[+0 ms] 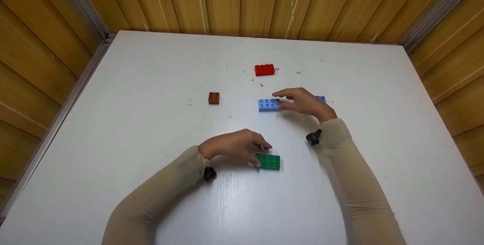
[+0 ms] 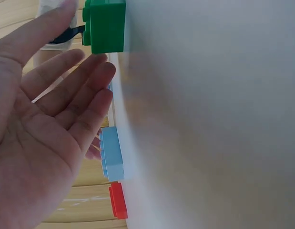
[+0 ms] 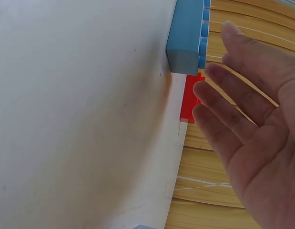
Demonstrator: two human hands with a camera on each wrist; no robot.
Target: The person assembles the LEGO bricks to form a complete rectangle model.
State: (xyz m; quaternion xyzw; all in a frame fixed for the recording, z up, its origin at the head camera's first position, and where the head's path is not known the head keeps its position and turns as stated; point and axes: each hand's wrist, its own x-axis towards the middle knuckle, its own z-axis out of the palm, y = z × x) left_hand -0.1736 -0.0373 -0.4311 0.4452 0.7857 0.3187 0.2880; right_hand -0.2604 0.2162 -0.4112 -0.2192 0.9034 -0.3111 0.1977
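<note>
In the head view my left hand (image 1: 235, 144) is at the left end of a green brick (image 1: 269, 162), its thumb overlapping the brick's near corner. The left wrist view shows those fingers only gently bent, with the green brick (image 2: 108, 26) beyond the thumb and fingertips. Farther off, my right hand (image 1: 304, 102) reaches over the right end of a light blue brick (image 1: 267, 105) with thumb and fingers spread. From the right wrist, the light blue brick (image 3: 185, 38) stands apart from the loosely extended fingers. Both bricks lie studs up on the white table (image 1: 227, 207).
A red brick (image 1: 264, 70) lies toward the back of the table, and a small brown brick (image 1: 214, 98) sits to the left. Behind my right hand a darker blue brick (image 1: 321, 98) is partly hidden. Wood-patterned walls (image 1: 257, 3) border the table's far side.
</note>
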